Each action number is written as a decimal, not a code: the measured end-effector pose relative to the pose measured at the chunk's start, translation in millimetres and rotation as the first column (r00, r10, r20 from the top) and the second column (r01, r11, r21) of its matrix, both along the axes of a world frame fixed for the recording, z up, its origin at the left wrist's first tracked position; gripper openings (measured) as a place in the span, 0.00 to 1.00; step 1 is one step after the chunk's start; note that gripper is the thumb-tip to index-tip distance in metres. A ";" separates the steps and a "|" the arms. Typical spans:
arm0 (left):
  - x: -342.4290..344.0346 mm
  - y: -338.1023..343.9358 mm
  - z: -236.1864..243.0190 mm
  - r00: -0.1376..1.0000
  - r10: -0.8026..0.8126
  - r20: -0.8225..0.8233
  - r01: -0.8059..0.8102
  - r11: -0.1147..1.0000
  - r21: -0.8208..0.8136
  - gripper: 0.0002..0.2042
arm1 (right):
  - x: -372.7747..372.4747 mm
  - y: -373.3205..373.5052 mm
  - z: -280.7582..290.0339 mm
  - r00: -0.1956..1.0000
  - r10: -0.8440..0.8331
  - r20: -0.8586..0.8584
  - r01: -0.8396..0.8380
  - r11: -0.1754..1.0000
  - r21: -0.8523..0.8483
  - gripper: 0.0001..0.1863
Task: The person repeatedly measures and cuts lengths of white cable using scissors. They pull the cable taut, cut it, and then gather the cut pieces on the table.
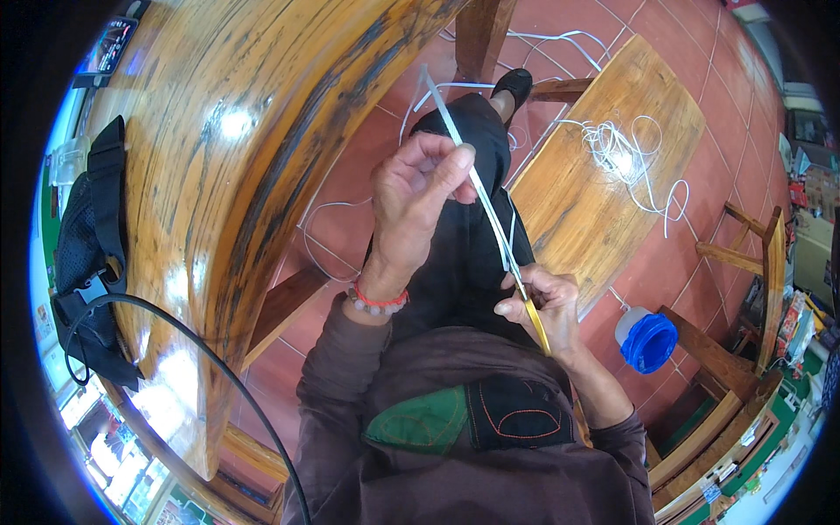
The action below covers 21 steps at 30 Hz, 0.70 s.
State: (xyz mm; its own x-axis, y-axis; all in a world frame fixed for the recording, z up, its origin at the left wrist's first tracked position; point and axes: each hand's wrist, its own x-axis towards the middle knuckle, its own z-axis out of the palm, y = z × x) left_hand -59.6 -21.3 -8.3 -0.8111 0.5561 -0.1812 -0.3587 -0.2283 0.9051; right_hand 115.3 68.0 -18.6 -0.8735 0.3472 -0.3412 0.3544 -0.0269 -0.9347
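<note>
Between the thumb and fingers of my left hand (420,188) a flat white strip (484,197) is pinched. Its upper end sticks up past the fingers, and its lower part slants down to my right hand (549,306). There my closed fingers hold a slim yellow-handled tool (536,325), whose exact kind I cannot make out. The strip's lower part runs beside the tool's tip, and a short loose end hangs there. Below my hands, a green patch (420,418) and a black patch with orange stitching (521,413) lie on the dark brown cloth at my front.
A thick wooden table (262,96) stands at my left, bearing a black mesh bag (92,236) and a phone (112,45). On the wooden bench (569,219) at right lies tangled white cord (617,153). A blue-rimmed container (648,341) and stools stand beyond; a black cable (201,350) crosses lower left.
</note>
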 end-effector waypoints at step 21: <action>7.8 -1.3 -4.2 1.000 -0.026 -0.001 0.026 0.999 -0.021 0.04 | -3.2 -0.6 0.3 0.999 -0.012 -0.040 0.014 0.999 0.051 0.19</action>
